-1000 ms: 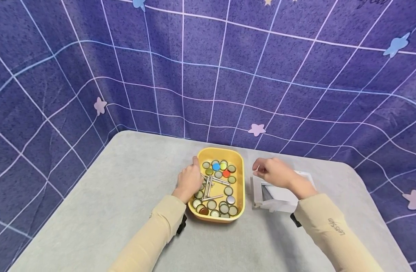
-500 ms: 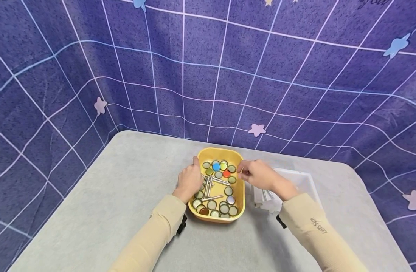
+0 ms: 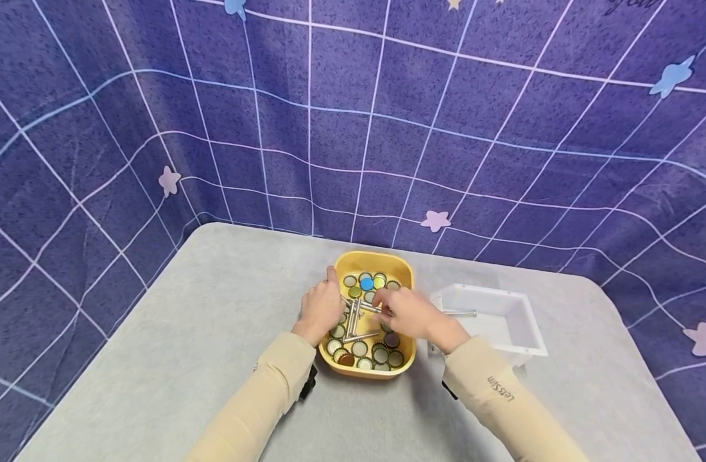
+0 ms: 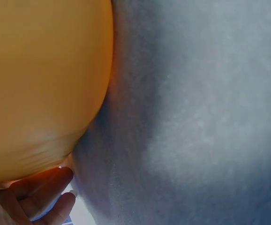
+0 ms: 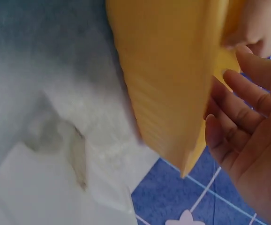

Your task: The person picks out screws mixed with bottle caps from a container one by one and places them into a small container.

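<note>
In the head view a yellow plastic bin (image 3: 373, 260) holds many bottle caps (image 3: 367, 283), mostly face down, and several slim silver metal rods (image 3: 353, 318). My left hand (image 3: 321, 308) grips the bin's left side at the rim; the left wrist view has its fingers (image 4: 46, 190) against the outer wall. Over the right half of the bin hangs my right hand (image 3: 412, 312), fingers loosely bent above the rods and caps. Nothing shows between those fingers (image 5: 241, 115) in the right wrist view. The red cap and others are hidden beneath this hand.
Just right of the yellow bin stands a white plastic bin (image 3: 517, 305) with a silver rod (image 3: 463, 313) in it, partly hidden by my right forearm. Both stand on a grey tabletop (image 3: 237, 289). A purple patterned cloth (image 3: 353, 128) rises behind the table and along its sides.
My right hand has moved left from above the white bin, across the yellow bin's right rim, to over its contents. The left hand has stayed on the yellow bin.
</note>
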`<state>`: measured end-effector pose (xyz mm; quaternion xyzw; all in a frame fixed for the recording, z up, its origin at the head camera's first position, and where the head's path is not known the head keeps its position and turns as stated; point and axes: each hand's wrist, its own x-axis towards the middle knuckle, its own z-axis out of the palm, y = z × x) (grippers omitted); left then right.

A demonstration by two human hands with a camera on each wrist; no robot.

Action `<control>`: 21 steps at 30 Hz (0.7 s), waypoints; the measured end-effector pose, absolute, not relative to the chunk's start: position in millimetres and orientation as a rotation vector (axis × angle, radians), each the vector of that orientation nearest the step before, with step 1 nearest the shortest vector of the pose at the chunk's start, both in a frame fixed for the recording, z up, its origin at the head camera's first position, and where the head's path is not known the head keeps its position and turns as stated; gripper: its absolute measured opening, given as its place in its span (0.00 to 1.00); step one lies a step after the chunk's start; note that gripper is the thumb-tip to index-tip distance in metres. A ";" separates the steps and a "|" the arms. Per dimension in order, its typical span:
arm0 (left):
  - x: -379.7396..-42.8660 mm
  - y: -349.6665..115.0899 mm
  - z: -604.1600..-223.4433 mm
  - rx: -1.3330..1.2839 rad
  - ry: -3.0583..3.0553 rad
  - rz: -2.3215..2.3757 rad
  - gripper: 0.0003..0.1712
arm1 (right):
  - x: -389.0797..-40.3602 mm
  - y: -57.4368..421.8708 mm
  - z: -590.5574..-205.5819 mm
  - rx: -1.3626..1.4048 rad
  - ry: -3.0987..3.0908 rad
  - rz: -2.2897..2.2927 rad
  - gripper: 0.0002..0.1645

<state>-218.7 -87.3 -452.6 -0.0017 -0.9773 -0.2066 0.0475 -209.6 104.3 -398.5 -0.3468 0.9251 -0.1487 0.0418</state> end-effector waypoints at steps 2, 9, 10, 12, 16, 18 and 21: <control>-218.8 -86.8 -452.9 -0.008 -2.979 -0.629 0.40 | -207.5 100.8 -402.8 -1.027 2.831 -0.455 0.15; -219.8 -87.6 -453.2 0.007 -2.984 -0.632 0.40 | -201.8 88.1 -416.7 -0.959 2.876 -0.422 0.19; -219.9 -87.8 -453.3 0.007 -2.985 -0.632 0.40 | -200.9 86.4 -418.7 -0.954 2.885 -0.410 0.20; -220.0 -88.3 -453.4 0.004 -2.985 -0.631 0.40 | -198.9 83.3 -421.8 -0.932 2.894 -0.399 0.20; -220.0 -88.3 -454.4 0.004 -2.981 -0.630 0.40 | -196.1 78.1 -429.2 -0.927 2.906 -0.359 0.18; -220.5 -88.0 -455.3 0.006 -2.978 -0.628 0.39 | -194.7 75.9 -432.4 -0.931 2.906 -0.344 0.16; -221.4 -87.6 -456.4 0.006 -2.971 -0.621 0.39 | -192.1 73.3 -436.9 -0.944 2.917 -0.306 0.14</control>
